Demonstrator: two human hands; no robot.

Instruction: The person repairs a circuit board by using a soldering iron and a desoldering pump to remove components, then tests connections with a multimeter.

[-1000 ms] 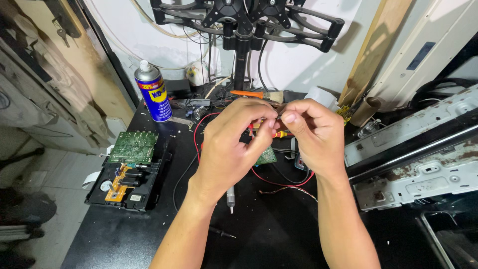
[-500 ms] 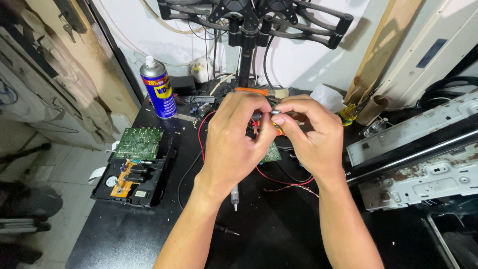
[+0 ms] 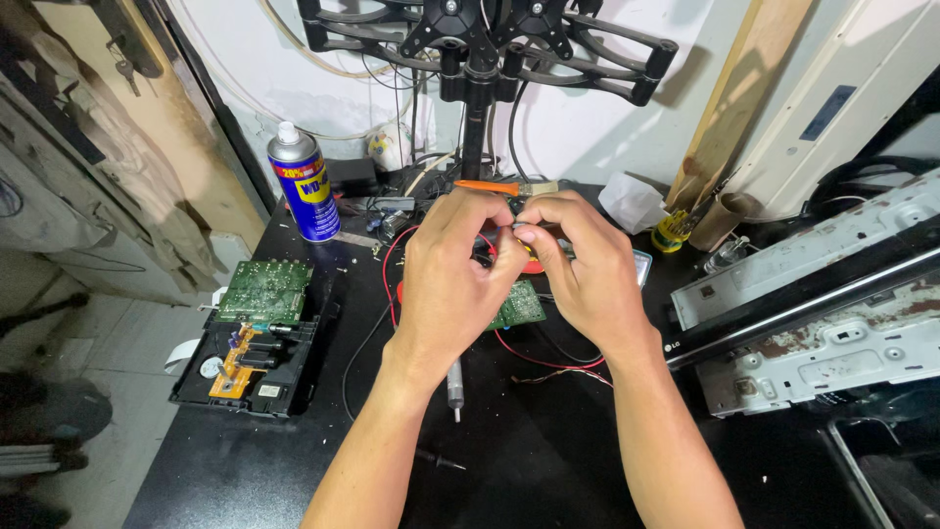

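Left hand (image 3: pixel 452 284): bare, we see no glove, ring or watch.
Right hand (image 3: pixel 580 269): bare as well, short trimmed nails showing on our fingertips.
Forearms: both uncovered up to the frame's lower edge, no sleeves, no wristbands.

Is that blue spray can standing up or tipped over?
Upright. The spray can stands on its base at the back left of the black table, white cap on top, clear of both hands.
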